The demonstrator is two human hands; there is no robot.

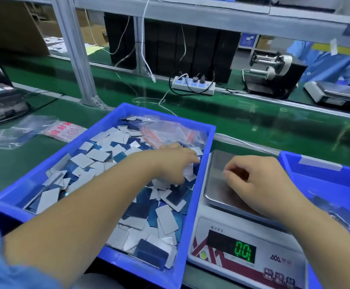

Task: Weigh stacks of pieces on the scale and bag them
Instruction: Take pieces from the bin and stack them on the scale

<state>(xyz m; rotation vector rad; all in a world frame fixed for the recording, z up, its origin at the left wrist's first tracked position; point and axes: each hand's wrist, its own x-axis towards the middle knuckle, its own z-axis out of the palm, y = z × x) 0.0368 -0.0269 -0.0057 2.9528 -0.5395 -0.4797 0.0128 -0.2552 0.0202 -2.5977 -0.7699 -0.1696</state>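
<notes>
A blue tray (99,130) in front of me holds several loose flat pieces (165,221), white on one side and blue on the other, plus a heap of small clear bags (170,132) at its far right corner. My left hand (175,162) reaches into the tray's right side, fingers curled down among the pieces; whether it holds any is hidden. A steel-topped scale (218,180) stands right of the tray, its display (245,251) reading 0.0. Above its bare pan hovers my right hand (257,182), fingers loosely curled, nothing visible in it.
A second blue tray (324,176) with bagged pieces stands at the right. Clear bags (34,132) lie on the green mat at the left. Beyond the conveyor are a power strip (193,85), a metal post (76,57) and another person in a blue sleeve (328,63).
</notes>
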